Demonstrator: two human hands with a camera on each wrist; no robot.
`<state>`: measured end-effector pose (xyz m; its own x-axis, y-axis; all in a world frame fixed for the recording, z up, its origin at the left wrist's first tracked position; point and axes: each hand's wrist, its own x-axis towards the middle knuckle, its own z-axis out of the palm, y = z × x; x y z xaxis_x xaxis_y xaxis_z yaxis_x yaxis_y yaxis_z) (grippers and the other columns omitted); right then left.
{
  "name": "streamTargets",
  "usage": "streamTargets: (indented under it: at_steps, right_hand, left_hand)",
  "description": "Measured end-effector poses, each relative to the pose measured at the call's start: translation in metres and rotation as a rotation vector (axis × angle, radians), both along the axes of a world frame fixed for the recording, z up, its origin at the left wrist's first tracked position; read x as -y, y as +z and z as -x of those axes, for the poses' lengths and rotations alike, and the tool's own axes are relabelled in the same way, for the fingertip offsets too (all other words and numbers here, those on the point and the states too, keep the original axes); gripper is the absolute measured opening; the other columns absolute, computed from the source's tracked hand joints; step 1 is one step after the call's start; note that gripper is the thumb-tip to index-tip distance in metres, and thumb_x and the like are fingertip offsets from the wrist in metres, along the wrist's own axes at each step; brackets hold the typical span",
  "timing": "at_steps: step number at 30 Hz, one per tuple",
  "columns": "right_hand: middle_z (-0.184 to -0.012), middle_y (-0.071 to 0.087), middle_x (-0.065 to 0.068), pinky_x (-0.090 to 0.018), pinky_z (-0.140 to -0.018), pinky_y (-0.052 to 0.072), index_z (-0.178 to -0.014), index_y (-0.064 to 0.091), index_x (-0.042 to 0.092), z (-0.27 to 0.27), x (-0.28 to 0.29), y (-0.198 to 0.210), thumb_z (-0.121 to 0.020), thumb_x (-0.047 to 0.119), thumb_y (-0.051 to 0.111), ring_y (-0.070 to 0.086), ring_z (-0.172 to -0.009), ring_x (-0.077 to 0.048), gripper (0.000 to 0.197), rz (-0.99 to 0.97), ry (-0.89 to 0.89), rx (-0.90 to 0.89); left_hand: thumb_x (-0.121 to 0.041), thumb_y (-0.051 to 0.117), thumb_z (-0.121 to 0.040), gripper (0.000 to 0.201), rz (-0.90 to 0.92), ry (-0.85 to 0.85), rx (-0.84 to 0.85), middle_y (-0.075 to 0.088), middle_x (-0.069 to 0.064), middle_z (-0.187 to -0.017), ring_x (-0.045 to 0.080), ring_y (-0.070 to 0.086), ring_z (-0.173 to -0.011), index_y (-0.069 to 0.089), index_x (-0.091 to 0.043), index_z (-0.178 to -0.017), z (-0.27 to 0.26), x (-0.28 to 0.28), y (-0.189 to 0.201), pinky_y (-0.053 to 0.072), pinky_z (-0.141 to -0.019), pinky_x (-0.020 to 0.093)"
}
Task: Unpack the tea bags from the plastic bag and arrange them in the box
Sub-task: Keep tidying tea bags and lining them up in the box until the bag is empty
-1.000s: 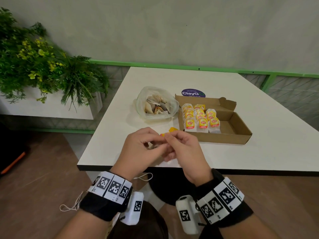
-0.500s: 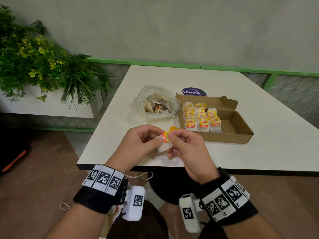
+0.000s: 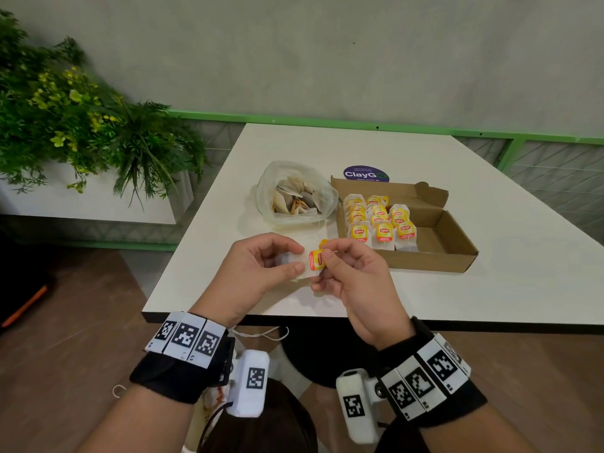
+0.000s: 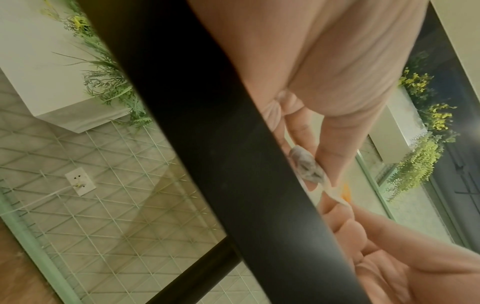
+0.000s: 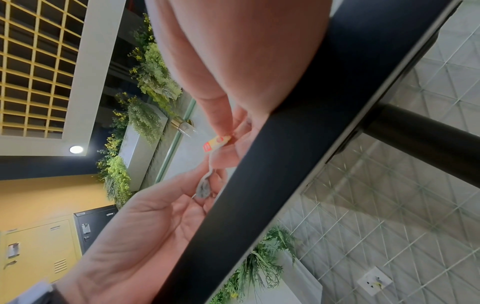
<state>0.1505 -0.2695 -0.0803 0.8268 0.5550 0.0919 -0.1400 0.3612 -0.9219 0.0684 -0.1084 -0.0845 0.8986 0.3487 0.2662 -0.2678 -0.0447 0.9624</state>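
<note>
Fingers of my left hand (image 3: 261, 269) pinch the white paper tea bag (image 3: 299, 273); my right hand (image 3: 353, 279) grips its yellow-red tag (image 3: 316, 259), seemingly flattening it. Next, the brown cardboard box (image 3: 457, 253): continue those rows.

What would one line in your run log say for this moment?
left hand: holds tea bag | right hand: pinches its yellow tag | box: rows partly filled | plastic bag: more tea bags inside
</note>
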Motion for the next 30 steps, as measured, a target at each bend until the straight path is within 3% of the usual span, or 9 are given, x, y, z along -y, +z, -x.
streamTargets:
  at_steps: [4, 11, 15, 20, 24, 26, 30]
  right_hand:
    - [-0.078, 0.066, -0.012, -0.038, -0.068, 0.059, -0.095, 0.06, 0.001, -0.001, 0.002, 0.003, -0.097, -0.003, 0.054, 0.063, -0.063, -0.019, 0.007, -0.018, 0.076, -0.031]
    - [-0.08, 0.066, -0.017, -0.035, -0.063, 0.058, -0.095, 0.059, 0.001, -0.001, 0.002, 0.003, -0.098, -0.001, 0.053, 0.065, -0.061, -0.023, 0.007, 0.007, 0.046, -0.065]
    - [-0.08, 0.065, -0.023, -0.032, -0.057, 0.058, -0.097, 0.059, -0.002, 0.002, -0.002, 0.0, -0.098, 0.0, 0.057, 0.065, -0.06, -0.027, 0.003, 0.069, -0.024, 0.009]
    - [-0.076, 0.065, -0.02, -0.03, -0.054, 0.055, -0.105, 0.059, -0.004, 0.004, -0.004, -0.004, -0.097, -0.005, 0.057, 0.062, -0.058, -0.025, 0.009, 0.095, -0.081, 0.105]
    - [-0.079, 0.066, -0.019, -0.032, -0.059, 0.058, -0.103, 0.065, -0.005, 0.005, -0.003, -0.005, -0.095, -0.005, 0.06, 0.061, -0.062, -0.025, 0.01, 0.071, -0.065, 0.135]
    - [-0.08, 0.069, -0.02, -0.033, -0.062, 0.059, -0.1, 0.069, -0.003, 0.005, -0.002, -0.004, -0.094, -0.002, 0.062, 0.063, -0.063, -0.025, 0.009, 0.08, -0.055, 0.142]
    - [-0.08, 0.072, -0.016, -0.034, -0.067, 0.06, -0.1, 0.07, -0.001, 0.005, 0.001, -0.003, -0.086, -0.004, 0.071, 0.067, -0.069, -0.026, 0.014, 0.093, -0.021, 0.138]
  left_hand:
    - [0.006, 0.078, -0.078, 0.021, 0.009, 0.016, -0.014, 0.075, -0.002, -0.083, 0.007, 0.068, -0.079, 0.075, -0.008, -0.095, 0.0, -0.001, -0.001, 0.053, -0.07, 0.017]
    - [0.0, 0.081, -0.078, 0.018, -0.056, 0.061, -0.003, 0.072, -0.002, -0.075, 0.008, 0.058, -0.068, 0.08, -0.014, -0.089, -0.001, -0.003, -0.005, 0.049, -0.064, 0.018]
    - [0.002, 0.082, -0.08, 0.019, -0.193, 0.071, 0.019, 0.075, 0.007, -0.087, 0.015, 0.065, -0.075, 0.082, -0.014, -0.091, -0.003, -0.001, -0.007, 0.051, -0.07, 0.023]
    - [-0.003, 0.083, -0.08, 0.017, -0.23, 0.098, 0.024, 0.076, 0.006, -0.091, 0.029, 0.07, -0.086, 0.083, -0.018, -0.089, -0.005, 0.002, -0.01, 0.053, -0.075, 0.031]
    - [-0.007, 0.084, -0.079, 0.012, -0.198, 0.103, 0.016, 0.076, 0.006, -0.09, 0.019, 0.069, -0.082, 0.082, -0.015, -0.089, -0.004, 0.003, -0.008, 0.053, -0.075, 0.027]
    - [-0.002, 0.083, -0.079, 0.016, -0.202, 0.11, 0.015, 0.076, 0.006, -0.09, 0.014, 0.069, -0.081, 0.082, -0.016, -0.088, -0.005, 0.002, -0.009, 0.052, -0.075, 0.025]
    - [-0.002, 0.083, -0.08, 0.02, -0.216, 0.108, 0.031, 0.076, 0.005, -0.09, 0.015, 0.068, -0.081, 0.082, -0.021, -0.086, -0.006, 0.0, -0.011, 0.052, -0.074, 0.023]
